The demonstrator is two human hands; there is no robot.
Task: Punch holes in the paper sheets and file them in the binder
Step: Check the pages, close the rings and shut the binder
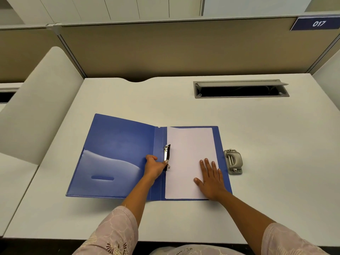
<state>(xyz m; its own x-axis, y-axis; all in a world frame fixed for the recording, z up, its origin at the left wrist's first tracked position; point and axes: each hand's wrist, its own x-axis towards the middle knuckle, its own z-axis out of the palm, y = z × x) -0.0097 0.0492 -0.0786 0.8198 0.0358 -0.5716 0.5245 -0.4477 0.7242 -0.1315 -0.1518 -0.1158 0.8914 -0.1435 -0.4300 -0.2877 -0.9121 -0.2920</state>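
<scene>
A blue binder (117, 144) lies open on the white desk (147, 100). White paper sheets (189, 150) lie on its right half, beside the metal ring mechanism (167, 153) at the spine. My left hand (154, 167) is at the lower end of the ring mechanism, fingers curled, with a fingertip on the metal bar. My right hand (209, 178) lies flat on the lower right of the paper, fingers straight. A grey hole punch (233, 161) stands on the desk just right of the binder.
A cable slot (241, 91) with a raised grey lid is set into the desk at the back right. Beige partition panels (165, 48) close off the back and a pale side panel (36, 107) the left. A blue "017" label (316, 23) hangs top right.
</scene>
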